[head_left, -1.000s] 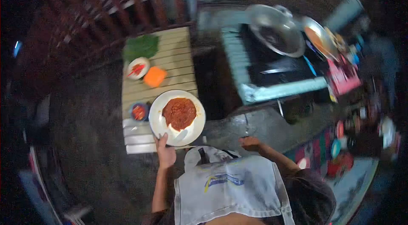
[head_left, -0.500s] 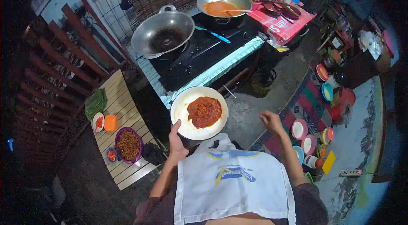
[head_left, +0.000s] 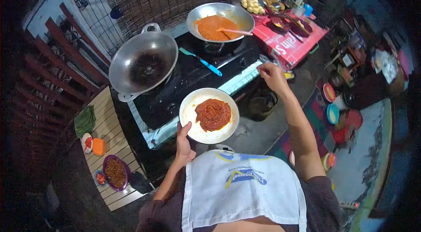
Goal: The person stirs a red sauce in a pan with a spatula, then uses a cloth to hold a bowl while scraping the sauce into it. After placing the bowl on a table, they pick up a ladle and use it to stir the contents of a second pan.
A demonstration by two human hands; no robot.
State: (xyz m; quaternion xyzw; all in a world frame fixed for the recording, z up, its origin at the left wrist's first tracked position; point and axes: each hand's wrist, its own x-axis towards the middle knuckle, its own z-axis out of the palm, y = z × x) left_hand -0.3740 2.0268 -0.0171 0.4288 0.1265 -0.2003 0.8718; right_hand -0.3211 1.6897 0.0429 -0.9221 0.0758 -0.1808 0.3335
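My left hand grips the left rim of a white plate, thumb on top, in front of the stove. A mound of thick red chili paste lies in it. Beyond the stove's front right edge, my right hand is raised with its fingers curled in, and nothing shows in it. The nearest thing to it is a blue-handled spatula lying on the black stove. On the back burner sits a wok of orange-red sauce, with a pink-handled utensil resting in it.
A large wok with a dark, wet-looking bottom stands on the left burner. The slatted table at left holds a purple basin of brown food and small dishes. Peeled eggs or potatoes and a red-covered surface are at back right.
My right hand has moved forward and up toward the stove. The view has shifted, bringing the stove and woks closer. My left hand still holds the plate.
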